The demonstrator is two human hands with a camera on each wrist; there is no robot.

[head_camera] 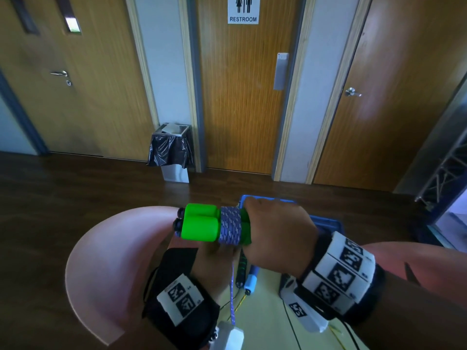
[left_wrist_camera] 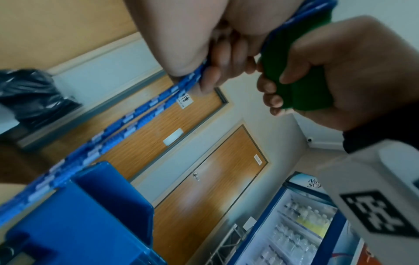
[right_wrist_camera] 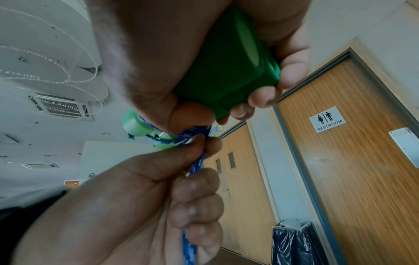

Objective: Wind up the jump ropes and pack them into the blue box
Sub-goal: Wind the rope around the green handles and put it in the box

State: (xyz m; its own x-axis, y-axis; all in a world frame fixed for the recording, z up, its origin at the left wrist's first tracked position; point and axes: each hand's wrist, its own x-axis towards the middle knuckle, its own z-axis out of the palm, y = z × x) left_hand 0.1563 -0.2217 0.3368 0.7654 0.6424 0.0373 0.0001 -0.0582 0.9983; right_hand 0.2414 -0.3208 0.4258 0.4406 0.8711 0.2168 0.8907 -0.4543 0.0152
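Two bright green jump-rope handles [head_camera: 202,223] lie side by side with blue-and-white rope [head_camera: 230,224] wound round their middle. My right hand [head_camera: 278,231] grips their right end from above; the right wrist view shows its fingers curled round the green handles [right_wrist_camera: 226,71]. Just below, my left hand [head_camera: 214,261] holds the loose rope [head_camera: 232,294] that hangs down from the winding, its fingers closed on the rope [right_wrist_camera: 195,168]. The blue box [head_camera: 328,223] stands behind my right hand, mostly hidden, and its wall [left_wrist_camera: 79,215] shows in the left wrist view.
More jump ropes lie on the pale yellow table [head_camera: 265,324], one with a dark handle [head_camera: 241,269] and one with a light blue handle [head_camera: 251,281]. A pink chair [head_camera: 113,261] stands at the left. A bin [head_camera: 171,150] stands by the doors.
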